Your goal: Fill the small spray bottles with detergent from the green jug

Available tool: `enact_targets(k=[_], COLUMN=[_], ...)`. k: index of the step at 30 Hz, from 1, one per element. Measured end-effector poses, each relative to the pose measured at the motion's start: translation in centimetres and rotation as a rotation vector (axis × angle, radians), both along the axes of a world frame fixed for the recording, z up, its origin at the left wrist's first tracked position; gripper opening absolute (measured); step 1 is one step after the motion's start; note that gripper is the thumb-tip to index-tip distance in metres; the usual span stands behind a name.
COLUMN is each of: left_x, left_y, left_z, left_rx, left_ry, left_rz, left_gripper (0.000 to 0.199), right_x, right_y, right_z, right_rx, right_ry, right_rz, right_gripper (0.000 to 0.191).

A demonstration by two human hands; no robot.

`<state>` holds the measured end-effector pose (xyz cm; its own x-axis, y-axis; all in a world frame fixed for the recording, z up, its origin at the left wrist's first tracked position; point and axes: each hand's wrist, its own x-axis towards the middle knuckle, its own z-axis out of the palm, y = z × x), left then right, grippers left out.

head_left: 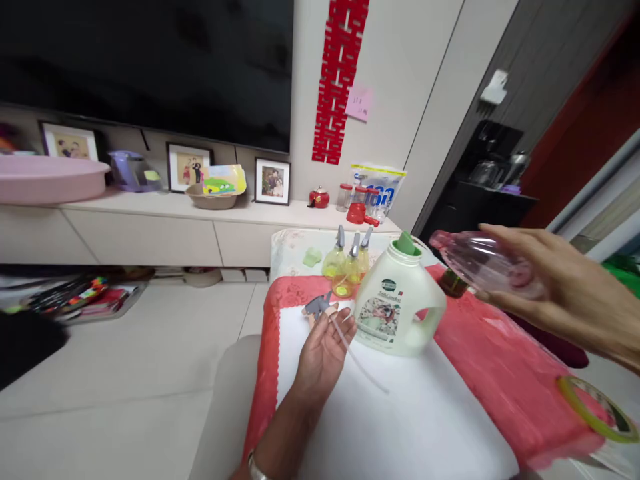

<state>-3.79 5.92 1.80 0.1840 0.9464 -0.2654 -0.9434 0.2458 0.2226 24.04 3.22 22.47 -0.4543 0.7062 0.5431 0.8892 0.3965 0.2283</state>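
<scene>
My left hand [325,350] holds a grey spray nozzle [320,305] in its fingers, and a thin clear tube hangs from it over the white board [400,413]. At the right, my right hand [555,287] is wrapped round a clear pink bottle [493,260], tilted on its side with its neck pointing left. Between the hands stands a large pale green detergent jug [400,300] with a green piece [406,244] at its mouth. Behind the left hand are several spray bottles [345,267] with yellow liquid and grey heads.
A red cloth [510,367] covers the table around the board. A yellow-green tape roll [595,407] lies at the right edge. A green sponge-like item [313,257] sits behind. Framed photos and red-lidded jars line the cabinet [275,230].
</scene>
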Motion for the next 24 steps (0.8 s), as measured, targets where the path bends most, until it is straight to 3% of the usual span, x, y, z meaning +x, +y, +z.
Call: enact_targets(k=[3,7,10,13,18,24], left_x=[0.0,0.0,0.1,0.1,0.1,0.7], left_y=[0.1,0.3,0.3,0.3,0.3,-0.4], left_z=[0.2,0.3,0.2,0.0,-0.2,-0.4], left_rx=[-0.006,-0.011,-0.017,-0.004,0.031,0.170], left_ry=[-0.016,-0.014,0.019,0.042,0.078,0.149], left_rz=[0.018,0.027,0.037,0.059,0.112,0.067], left_gripper=[0.026,0.031,0.031,0.029,0.021,0.010], right_x=[-0.3,-1.5,-2.4,-3.0,-4.0,-5.8], right_y=[-3.7,-7.4,-8.9,-9.8,-10.3,-9.9], right_z=[-4.3,-11.3,-15.1,-16.7,-17.4,-18.6], right_rx=[-0.099,-0.145,-0.197,-0.223,-0.199,-0.196], right_ry=[0.173,0.101,0.088,0.110,0.150,0.199], right_rz=[0.035,0.063,0.053,0.054,0.055,0.028], right_gripper=[0.081,0.063,0.059,0.058,0.057,0.062])
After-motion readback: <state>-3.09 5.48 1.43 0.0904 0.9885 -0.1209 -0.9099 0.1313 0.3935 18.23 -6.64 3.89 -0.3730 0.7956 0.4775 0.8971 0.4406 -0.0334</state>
